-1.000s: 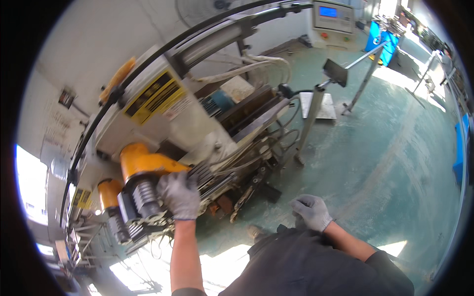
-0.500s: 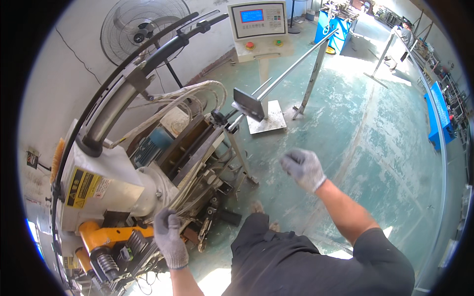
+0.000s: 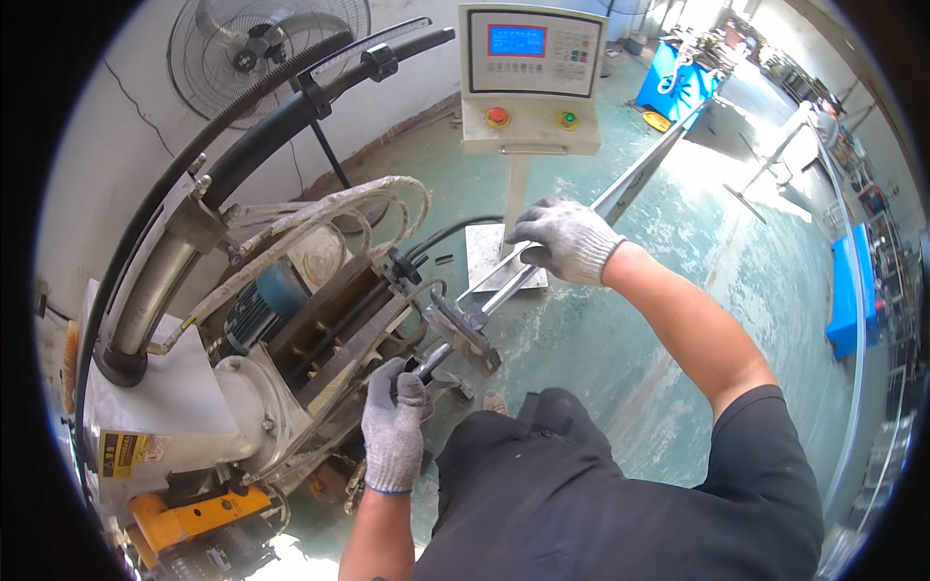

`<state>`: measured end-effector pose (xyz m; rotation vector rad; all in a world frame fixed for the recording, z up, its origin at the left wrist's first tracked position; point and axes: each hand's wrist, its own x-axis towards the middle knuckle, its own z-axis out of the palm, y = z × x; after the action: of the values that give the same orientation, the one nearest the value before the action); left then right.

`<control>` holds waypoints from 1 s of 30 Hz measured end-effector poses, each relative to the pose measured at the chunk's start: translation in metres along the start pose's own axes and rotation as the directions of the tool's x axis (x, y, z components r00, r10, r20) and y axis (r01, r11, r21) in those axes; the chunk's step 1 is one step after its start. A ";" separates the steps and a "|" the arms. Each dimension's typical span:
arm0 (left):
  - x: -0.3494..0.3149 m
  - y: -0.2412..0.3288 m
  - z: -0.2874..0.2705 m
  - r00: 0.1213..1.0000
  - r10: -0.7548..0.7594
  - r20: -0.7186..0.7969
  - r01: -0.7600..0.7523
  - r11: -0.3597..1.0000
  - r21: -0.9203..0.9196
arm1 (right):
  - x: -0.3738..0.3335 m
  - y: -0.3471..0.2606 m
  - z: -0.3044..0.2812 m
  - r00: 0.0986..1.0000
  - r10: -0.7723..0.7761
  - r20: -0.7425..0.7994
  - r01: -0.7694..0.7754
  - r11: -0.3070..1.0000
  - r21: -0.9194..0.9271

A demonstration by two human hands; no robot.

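Step in hand, as we judge it: handling the tube (image 3: 513, 289) at the bender. The tube lies just off centre, slanting up from the left hand's fingertips, past the plate (image 3: 473, 341), under the right hand and away toward 2 o'clock.

Right hand (image 3: 567, 240), 2 o'clock: gloved, palm down over the tube, fingers bent, thumb beside it. Looks like a light hold, but the underside is hidden, so we can't say whether it grips. Left hand (image 3: 394, 426), 7 o'clock: gloved, fingers loosely curled, thumb up, next to the tube's lower end. We can't make out whether it touches.

Bender (image 3: 160, 387) fills 7 to 10 o'clock; its orange arm (image 3: 199, 515) sits near 8, blue motor (image 3: 262, 305) at 9. Control panel (image 3: 528, 58) stands at 12, screen lit, both hands well apart from it. Fan (image 3: 257, 58) between 10 and 11.

Next move, our read: it calls for a firm two-handed hold, right hand steadying the long run, left guiding the lower end, with the tube kept in line so it doesn't catch on the plate. We'd watch the left fingers near the machine's edge.
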<state>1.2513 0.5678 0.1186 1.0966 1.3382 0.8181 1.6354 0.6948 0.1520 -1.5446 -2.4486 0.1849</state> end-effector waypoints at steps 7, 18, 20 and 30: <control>-0.011 0.014 0.034 0.976 -0.043 -0.212 0.073 0.988 0.134 | 0.092 0.053 0.028 0.690 -0.300 0.658 0.173 0.952 0.252; 0.031 0.070 0.149 0.850 -0.119 -0.513 0.266 0.937 0.224 | 0.149 0.088 0.089 0.326 -0.561 0.761 0.062 0.816 0.575; 0.044 0.069 0.158 0.796 -0.205 -0.569 0.323 0.940 0.113 | 0.152 0.093 0.098 0.324 -0.625 0.710 0.078 0.766 0.638; 0.066 0.082 0.161 0.720 -0.436 -0.540 0.353 0.900 -0.257 | 0.136 0.106 0.149 0.420 -0.726 0.545 0.205 0.661 0.722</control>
<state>1.4275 0.6330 0.1594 0.4047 1.9226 0.9418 1.6318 0.8660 0.0015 -0.3688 -2.8947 1.6779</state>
